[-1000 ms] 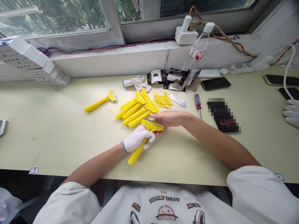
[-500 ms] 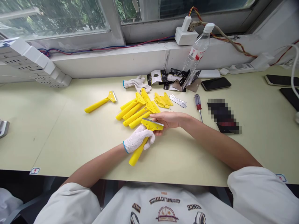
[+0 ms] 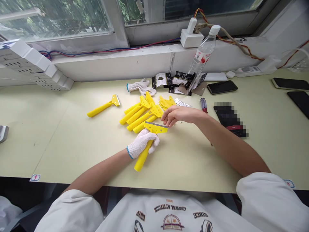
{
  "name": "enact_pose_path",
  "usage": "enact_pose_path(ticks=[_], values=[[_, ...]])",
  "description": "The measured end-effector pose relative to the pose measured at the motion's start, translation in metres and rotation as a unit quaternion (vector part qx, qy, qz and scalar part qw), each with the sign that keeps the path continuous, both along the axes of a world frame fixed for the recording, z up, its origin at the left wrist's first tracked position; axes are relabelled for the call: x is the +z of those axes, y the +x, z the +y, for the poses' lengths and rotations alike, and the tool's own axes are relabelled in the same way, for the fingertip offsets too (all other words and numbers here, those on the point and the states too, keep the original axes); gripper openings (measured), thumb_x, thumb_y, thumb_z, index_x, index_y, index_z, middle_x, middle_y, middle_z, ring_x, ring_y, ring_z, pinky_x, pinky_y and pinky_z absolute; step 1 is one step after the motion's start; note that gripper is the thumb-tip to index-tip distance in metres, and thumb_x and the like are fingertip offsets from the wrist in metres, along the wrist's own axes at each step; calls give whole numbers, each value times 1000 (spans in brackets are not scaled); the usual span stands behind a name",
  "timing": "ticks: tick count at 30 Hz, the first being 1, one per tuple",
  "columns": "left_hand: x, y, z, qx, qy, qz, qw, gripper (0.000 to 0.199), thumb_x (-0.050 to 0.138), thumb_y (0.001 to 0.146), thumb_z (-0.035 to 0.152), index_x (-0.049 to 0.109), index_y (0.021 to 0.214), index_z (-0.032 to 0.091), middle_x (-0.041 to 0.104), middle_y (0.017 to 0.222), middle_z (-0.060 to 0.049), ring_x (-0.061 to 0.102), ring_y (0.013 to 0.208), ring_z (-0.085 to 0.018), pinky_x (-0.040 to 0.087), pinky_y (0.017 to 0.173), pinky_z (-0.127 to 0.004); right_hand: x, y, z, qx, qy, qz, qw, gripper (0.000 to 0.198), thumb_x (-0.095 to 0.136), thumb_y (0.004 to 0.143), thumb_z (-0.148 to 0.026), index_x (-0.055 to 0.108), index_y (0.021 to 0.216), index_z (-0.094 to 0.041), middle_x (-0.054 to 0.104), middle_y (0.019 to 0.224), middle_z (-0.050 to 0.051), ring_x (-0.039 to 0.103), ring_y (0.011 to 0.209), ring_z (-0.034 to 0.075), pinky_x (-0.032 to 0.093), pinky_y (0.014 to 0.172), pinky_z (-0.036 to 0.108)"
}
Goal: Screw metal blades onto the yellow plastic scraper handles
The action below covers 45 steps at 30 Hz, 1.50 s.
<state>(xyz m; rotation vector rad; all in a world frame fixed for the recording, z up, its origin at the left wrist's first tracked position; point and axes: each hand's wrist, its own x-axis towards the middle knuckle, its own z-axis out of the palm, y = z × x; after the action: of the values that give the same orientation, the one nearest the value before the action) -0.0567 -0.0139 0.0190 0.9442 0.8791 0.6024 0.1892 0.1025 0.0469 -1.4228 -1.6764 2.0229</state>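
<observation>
My left hand (image 3: 142, 143), in a white knit glove with a blue cuff, is closed around the handle of a yellow scraper (image 3: 142, 159). Its head points away from me, with a metal blade along the far edge and a screw at the right. My bare right hand (image 3: 177, 114) hovers just beyond the blade's right end. Its fingers are loosely bent and somewhat apart, and I see nothing in them. Several yellow scraper handles (image 3: 137, 114) lie beyond the left hand. Small yellow plates (image 3: 166, 102) and thin metal blades (image 3: 182, 102) are partly behind the right hand.
A finished-looking scraper (image 3: 103, 106) lies at left. Behind the pile are a spare glove (image 3: 140, 86), black-and-white packaging (image 3: 161, 79) and a plastic bottle (image 3: 202, 53). To the right lie a screwdriver (image 3: 203, 103), partly hidden by my forearm, and phones (image 3: 222, 87).
My right hand has let go of the scraper's head and moved up and right. The left hand keeps its hold, and the scraper has barely shifted.
</observation>
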Motion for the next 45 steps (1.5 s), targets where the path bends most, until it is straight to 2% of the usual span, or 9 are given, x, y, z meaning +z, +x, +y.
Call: enact_pose_path(ticks=[10,14,19,22,32,35,39,41,45], values=[[-7,-2,-1,-26,19,-1,999,31,58,93,34,64,71,14,54,51,0,45,38,-10,35,47,-23,21,29,14,3,127,-53,991,13,74,98,-21,68,108,-18,83,99,11,81,82,21,66,75,32],[-6,-1,-1,-26,25,-3,999,30,58,93,34,63,70,15,52,50,1,44,38,-10,35,47,-24,19,32,18,37,219,-168,961,9,75,94,-20,68,100,-20,83,96,8,78,75,19,55,64,28],[-4,-1,-1,-31,27,-6,999,27,57,92,33,62,71,16,52,49,1,42,37,-9,34,47,-24,14,41,27,90,273,-270,919,3,70,91,-19,72,89,-20,78,78,4,74,76,20,48,66,30],[-5,-1,0,-38,27,-1,999,27,58,91,34,62,72,16,53,51,1,42,38,-9,35,49,-24,10,46,31,78,311,-318,892,5,71,90,-21,75,87,-21,78,87,6,71,85,22,45,69,32],[-2,1,0,-42,27,6,999,27,57,92,34,61,72,16,51,49,2,42,37,-9,33,48,-25,5,47,34,161,234,-320,904,9,71,82,-15,72,77,-22,75,78,5,68,76,21,44,65,33],[1,2,-1,-46,31,15,998,28,56,93,34,60,70,17,50,46,2,41,37,-10,33,48,-25,17,41,24,170,242,-338,894,3,71,86,-22,72,83,-23,77,87,7,68,81,24,42,65,34],[0,2,-1,-41,36,20,998,27,55,92,33,60,71,18,50,47,2,43,37,-10,34,48,-25,44,20,-8,143,351,-299,876,10,67,94,-30,65,87,-23,73,91,7,62,79,23,36,66,34],[-2,3,-1,-33,36,23,999,25,56,92,32,59,72,18,53,50,1,45,38,-10,34,48,-25,54,4,-29,184,386,-186,885,8,62,97,-26,60,90,-24,72,91,4,59,78,20,36,67,32],[-4,3,-1,-26,27,34,999,26,57,92,33,58,70,19,55,54,1,50,39,-11,38,47,-25,54,-23,-61,289,438,-161,836,12,58,96,-13,55,89,-22,70,92,5,54,74,18,31,64,32]])
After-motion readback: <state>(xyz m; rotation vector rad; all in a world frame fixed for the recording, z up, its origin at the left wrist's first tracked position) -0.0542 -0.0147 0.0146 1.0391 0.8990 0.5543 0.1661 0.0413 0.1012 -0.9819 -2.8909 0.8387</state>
